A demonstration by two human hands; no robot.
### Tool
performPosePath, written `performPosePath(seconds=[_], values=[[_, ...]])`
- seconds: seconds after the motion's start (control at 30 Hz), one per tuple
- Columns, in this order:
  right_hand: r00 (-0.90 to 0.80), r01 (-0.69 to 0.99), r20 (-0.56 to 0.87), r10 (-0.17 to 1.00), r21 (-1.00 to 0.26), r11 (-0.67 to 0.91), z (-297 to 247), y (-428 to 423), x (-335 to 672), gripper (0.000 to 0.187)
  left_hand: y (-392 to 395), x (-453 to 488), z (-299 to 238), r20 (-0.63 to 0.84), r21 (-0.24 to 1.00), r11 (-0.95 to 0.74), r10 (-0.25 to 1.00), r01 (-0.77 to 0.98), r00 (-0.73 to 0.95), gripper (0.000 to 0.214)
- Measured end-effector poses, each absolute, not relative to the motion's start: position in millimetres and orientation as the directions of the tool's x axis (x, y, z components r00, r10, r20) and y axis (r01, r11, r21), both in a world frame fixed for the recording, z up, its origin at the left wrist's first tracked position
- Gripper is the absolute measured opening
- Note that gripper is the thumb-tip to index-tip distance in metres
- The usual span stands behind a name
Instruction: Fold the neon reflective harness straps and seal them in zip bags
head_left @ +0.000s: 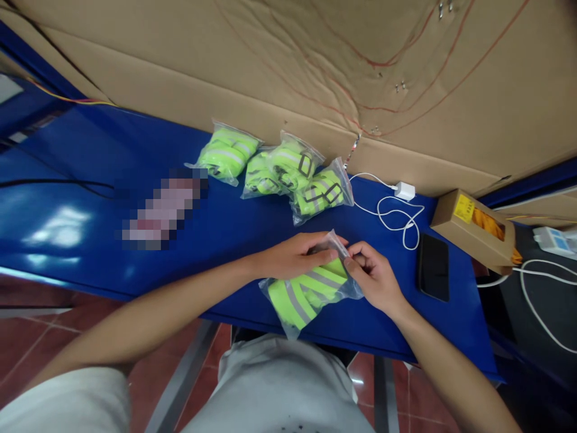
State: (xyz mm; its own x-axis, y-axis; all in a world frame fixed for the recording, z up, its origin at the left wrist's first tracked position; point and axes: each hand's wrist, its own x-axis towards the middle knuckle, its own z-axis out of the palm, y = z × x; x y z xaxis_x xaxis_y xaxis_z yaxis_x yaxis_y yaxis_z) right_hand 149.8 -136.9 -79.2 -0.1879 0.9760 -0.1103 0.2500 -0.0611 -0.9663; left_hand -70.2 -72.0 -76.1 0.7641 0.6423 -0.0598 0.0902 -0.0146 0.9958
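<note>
A clear plastic zip bag (354,290) lies near the front edge of the blue table, holding a folded neon-yellow reflective strap (293,300) with grey stripes. My left hand (306,255) grips the bag's upper part from the left, thumb on top. At the bag's opening edge, my right hand (372,273) pinches the plastic between thumb and curled fingers. Both hands are close together at the top corner. Behind them sit several similar filled bags, among them a left one (229,153), a middle one (293,161) and a right one (322,191) with black buckles showing.
A white charger (404,191) with a coiled cable lies right of the bags. Farther right are a black phone (433,267) and an open cardboard box (473,228) with orange contents. A blurred-out item (164,210) lies left. Cardboard panels (180,78) line the table's back.
</note>
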Motion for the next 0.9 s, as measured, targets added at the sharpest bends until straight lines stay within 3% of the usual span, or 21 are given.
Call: performPosePath(seconds=[0.27, 0.9], values=[[-0.134, 0.275, -0.109, 0.985, -0.959, -0.069, -81.9, -137.4, 148.8, 0.031, -67.5, -67.7, -71.6, 0.004, 1.000, -0.008, 0.790, 0.004, 0.613, 0.029], [-0.111, 0.369, 0.024, 0.994, -0.927, 0.063, -83.3, -138.2, 148.4, 0.021, -67.6, -69.2, -75.7, 0.012, 1.000, -0.012, 0.805, -0.004, 0.594, 0.029]])
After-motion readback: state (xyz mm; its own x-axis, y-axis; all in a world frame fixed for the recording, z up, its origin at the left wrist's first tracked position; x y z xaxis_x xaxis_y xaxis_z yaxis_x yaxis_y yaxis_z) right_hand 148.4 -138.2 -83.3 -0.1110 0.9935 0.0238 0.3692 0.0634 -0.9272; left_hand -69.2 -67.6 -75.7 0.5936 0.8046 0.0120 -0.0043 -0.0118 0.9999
